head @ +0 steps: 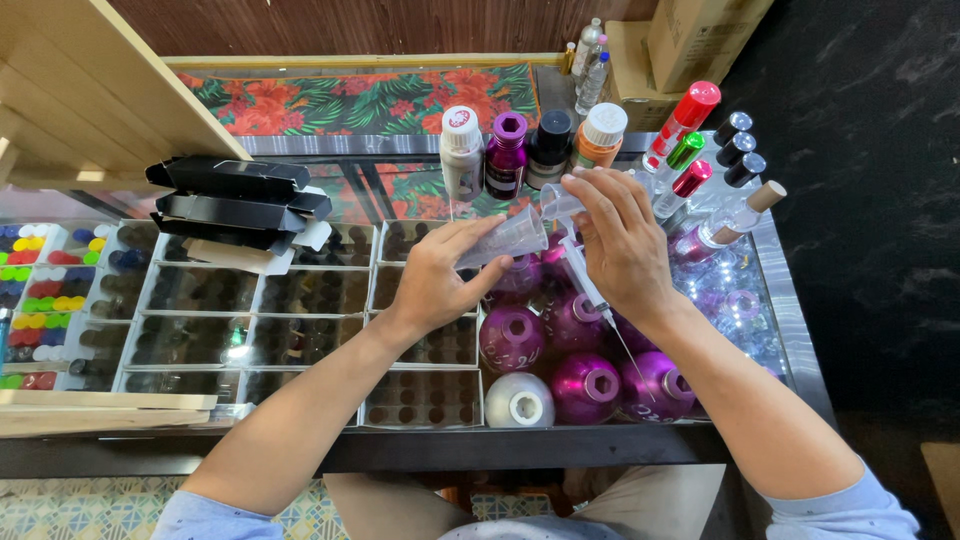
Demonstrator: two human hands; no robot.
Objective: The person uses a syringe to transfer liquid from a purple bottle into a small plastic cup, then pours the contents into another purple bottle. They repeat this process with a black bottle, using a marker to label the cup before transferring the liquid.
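Note:
My left hand [437, 277] holds a small clear measuring cup [505, 238], tilted on its side over the glass counter. My right hand [622, 240] grips a small clear glass vial [556, 202] at the cup's lip and also holds a thin syringe [590, 290] whose needle points down towards me. Below both hands stand several round purple metal bottles [585, 385] and one silver bottle [519, 400], all with open hex necks.
Capped bottles in white, purple, black and orange [530, 148] line the back. Red, green and black spray bottles [690, 150] lie at right. Black flat boxes [235, 205] sit left. Trays of small vials [200, 340] show under the glass counter. Cardboard boxes [690, 40] stand behind.

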